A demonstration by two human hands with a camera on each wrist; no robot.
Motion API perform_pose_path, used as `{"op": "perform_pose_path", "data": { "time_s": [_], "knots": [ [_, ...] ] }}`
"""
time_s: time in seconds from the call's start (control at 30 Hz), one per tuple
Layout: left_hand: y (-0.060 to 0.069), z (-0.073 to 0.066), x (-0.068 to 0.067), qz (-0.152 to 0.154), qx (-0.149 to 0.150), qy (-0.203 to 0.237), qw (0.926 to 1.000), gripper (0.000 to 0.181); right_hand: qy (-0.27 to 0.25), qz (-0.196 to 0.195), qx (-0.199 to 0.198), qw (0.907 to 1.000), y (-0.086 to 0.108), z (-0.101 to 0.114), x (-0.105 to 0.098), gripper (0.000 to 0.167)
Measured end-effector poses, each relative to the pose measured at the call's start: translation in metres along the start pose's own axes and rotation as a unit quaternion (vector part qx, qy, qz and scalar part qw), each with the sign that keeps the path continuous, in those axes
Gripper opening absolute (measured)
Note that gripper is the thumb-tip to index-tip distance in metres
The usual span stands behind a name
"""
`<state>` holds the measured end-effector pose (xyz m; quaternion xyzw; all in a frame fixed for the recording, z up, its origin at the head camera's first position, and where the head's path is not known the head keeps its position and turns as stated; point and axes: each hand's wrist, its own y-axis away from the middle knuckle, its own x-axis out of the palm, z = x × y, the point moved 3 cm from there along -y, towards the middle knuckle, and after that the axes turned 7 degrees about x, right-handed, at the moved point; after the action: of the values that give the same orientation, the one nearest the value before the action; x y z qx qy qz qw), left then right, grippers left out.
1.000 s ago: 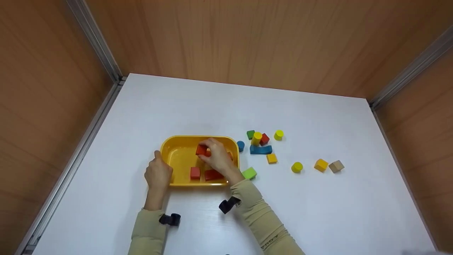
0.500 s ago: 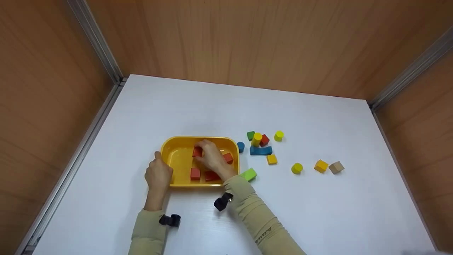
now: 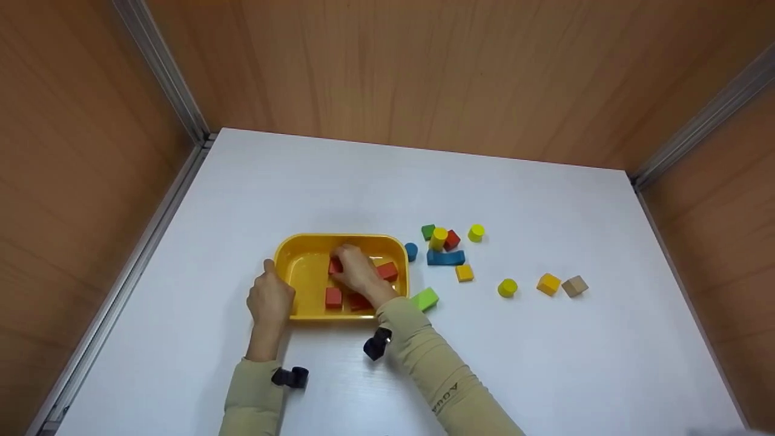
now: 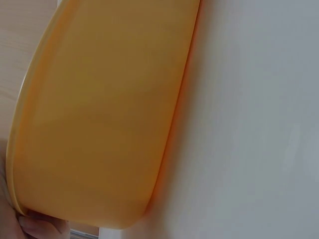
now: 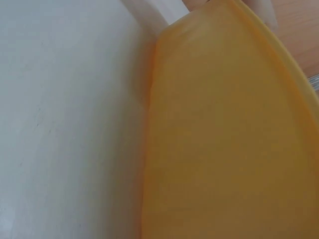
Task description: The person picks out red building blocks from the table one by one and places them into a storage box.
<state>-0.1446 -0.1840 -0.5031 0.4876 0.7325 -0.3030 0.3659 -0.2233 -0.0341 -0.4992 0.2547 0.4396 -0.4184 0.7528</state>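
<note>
A yellow plastic tray (image 3: 306, 277) stands on the white table. My left hand (image 3: 270, 300) grips its left rim; in the left wrist view, fingers (image 4: 42, 226) curl at the rim below the tray's outer wall (image 4: 104, 109). Inside the tray, my right hand (image 3: 357, 270) holds a red block (image 3: 334, 266) between thumb and fingers. Other red blocks lie near it: a cube (image 3: 333, 298) at the front, a longer block (image 3: 359, 302) partly under the wrist, and one (image 3: 387, 271) on the right. In the right wrist view, the tray's wall (image 5: 224, 129) hides that hand.
Right of the tray lie a light green block (image 3: 425, 299), a blue cylinder (image 3: 412, 251), a blue curved block (image 3: 445, 258), a red block (image 3: 452, 240) and several yellow pieces. Farther right sits a plain wood cube (image 3: 575, 286). Wooden walls (image 3: 387, 72) enclose the table.
My right hand has moved slightly left and nearer the front inside the tray, carrying the red block. The red block on the right has come into fuller view. My left hand has stayed put.
</note>
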Motion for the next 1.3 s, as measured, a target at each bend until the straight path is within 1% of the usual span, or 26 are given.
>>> {"op": "perform_pose_path", "data": {
  "time_s": [0.17, 0.3, 0.4, 0.57, 0.7, 0.93, 1.03, 1.17, 1.3],
  "knots": [
    [0.0001, 0.0011, 0.0000, 0.001, -0.002, 0.001, 1.0000, 0.038, 0.018, 0.001, -0.009, 0.9998, -0.0010, 0.0003, 0.0034, 0.022],
    [0.0002, 0.0017, 0.0001, -0.012, 0.013, 0.002, 0.9998, 0.040, 0.034, -0.002, -0.023, 0.9992, -0.0014, 0.0005, 0.0055, 0.018],
    [0.0006, 0.0018, 0.0002, -0.016, 0.020, 0.005, 0.9997, 0.039, 0.048, 0.002, -0.026, 0.9985, -0.0013, 0.0005, 0.0068, 0.017],
    [0.0000, 0.0018, 0.0005, -0.005, 0.010, 0.006, 0.9999, 0.038, 0.063, 0.022, -0.015, 0.9977, -0.0016, -0.0004, 0.0081, 0.020],
    [-0.0007, 0.0014, 0.0004, 0.001, 0.006, 0.004, 1.0000, 0.039, 0.066, 0.030, -0.010, 0.9973, -0.0022, -0.0012, 0.0088, 0.021],
    [-0.0011, 0.0006, 0.0010, -0.002, 0.006, 0.001, 1.0000, 0.039, 0.066, 0.035, -0.009, 0.9972, -0.0019, -0.0020, 0.0087, 0.021],
    [-0.0008, 0.0008, 0.0015, -0.005, 0.007, -0.001, 1.0000, 0.038, 0.068, 0.038, -0.007, 0.9970, -0.0013, -0.0023, 0.0085, 0.023],
    [-0.0008, 0.0005, 0.0019, -0.007, 0.007, -0.001, 1.0000, 0.036, 0.067, 0.039, -0.002, 0.9970, 0.0007, -0.0036, 0.0069, 0.031],
    [-0.0009, -0.0009, 0.0011, -0.015, 0.017, 0.002, 0.9997, 0.032, 0.059, 0.033, 0.008, 0.9977, 0.0037, -0.0049, 0.0040, 0.039]
  ]
}}
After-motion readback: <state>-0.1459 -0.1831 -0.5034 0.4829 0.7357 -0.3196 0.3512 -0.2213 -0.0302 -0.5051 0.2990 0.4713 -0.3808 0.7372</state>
